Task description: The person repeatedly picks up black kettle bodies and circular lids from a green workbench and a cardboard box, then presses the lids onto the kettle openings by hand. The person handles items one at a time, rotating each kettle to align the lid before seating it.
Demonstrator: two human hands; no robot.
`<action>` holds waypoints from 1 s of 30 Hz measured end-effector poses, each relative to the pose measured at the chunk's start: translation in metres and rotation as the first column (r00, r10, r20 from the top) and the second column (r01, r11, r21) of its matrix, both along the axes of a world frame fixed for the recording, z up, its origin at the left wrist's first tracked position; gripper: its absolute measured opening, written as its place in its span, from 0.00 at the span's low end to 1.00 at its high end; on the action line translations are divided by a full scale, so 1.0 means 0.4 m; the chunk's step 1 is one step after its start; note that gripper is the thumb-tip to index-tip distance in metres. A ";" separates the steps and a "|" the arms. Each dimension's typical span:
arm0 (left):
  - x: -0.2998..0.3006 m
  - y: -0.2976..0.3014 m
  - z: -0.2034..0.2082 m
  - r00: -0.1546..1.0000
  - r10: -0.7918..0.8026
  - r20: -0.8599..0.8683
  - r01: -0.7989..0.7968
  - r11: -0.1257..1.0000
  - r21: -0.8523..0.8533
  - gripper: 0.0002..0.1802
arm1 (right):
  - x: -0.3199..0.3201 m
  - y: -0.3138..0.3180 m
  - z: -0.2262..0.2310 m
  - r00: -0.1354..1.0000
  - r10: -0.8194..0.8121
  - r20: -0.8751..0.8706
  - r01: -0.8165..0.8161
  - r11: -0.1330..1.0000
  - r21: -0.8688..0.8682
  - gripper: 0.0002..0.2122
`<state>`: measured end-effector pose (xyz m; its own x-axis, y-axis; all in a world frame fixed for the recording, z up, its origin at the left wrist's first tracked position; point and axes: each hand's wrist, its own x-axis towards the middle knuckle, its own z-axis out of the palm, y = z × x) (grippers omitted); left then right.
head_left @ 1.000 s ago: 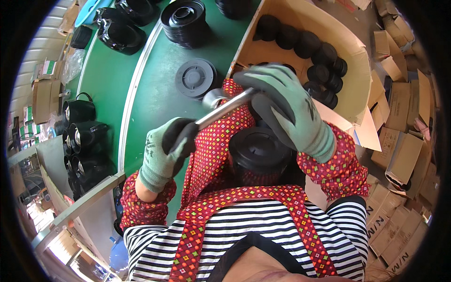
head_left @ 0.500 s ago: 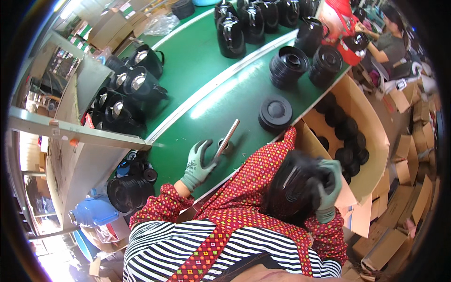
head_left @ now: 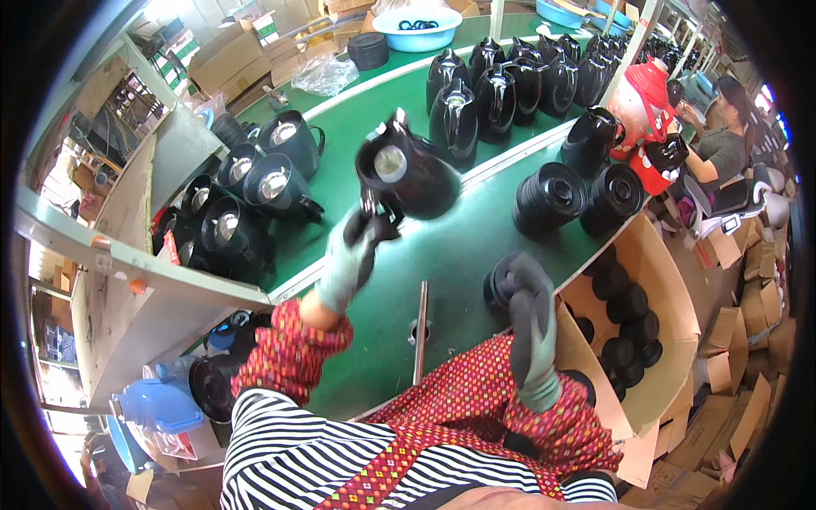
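beyond the metal rod (head_left: 422,323) and to its left, the left hand (head_left: 350,255) has its gloved fingers wrapped around the handle of a glossy black jug (head_left: 429,189); that grip probably leaves the body and mouth free. the jug is tilted, mouth partly toward the wearer, showing a shiny round surface inside. blur hides whether it touches the green bench (head_left: 459,251). right of the rod, the right hand (head_left: 531,327) has its fingers bent over a round black disc (head_left: 495,291); i cannot tell whether they pinch it or only rest there. beyond and right of the rod stand 2 stacks of black rings (head_left: 551,200), likely because flat shapes pile well. right of the rod, an open carton (head_left: 677,344) seems to keep loose round black pieces (head_left: 629,303) from rolling.
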<state>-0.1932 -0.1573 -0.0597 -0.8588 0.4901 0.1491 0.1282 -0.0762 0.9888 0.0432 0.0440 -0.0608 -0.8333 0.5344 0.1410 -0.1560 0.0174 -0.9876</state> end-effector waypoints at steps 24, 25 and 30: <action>-0.873 -0.028 -0.178 0.569 0.483 -0.666 -0.766 0.016 -0.643 0.56 | 0.043 -0.045 -0.084 0.910 0.255 0.326 -0.176 0.951 -0.255 0.16; -0.848 0.005 -0.173 0.569 0.470 -0.675 -0.767 0.009 -0.641 0.52 | 0.039 -0.043 -0.077 0.910 0.253 0.328 -0.188 0.958 -0.218 0.16; -0.643 0.067 -0.112 0.590 0.447 -0.672 -0.804 0.396 -0.443 0.28 | 0.003 -0.017 -0.024 0.945 0.225 0.236 -0.242 0.969 0.044 0.21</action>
<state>-0.4505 -0.1304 -0.1047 -0.8908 -0.0703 0.4489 0.2046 0.8201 0.5344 0.0445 0.0372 -0.0705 -0.9479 0.3166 -0.0359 0.0642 0.0795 -0.9948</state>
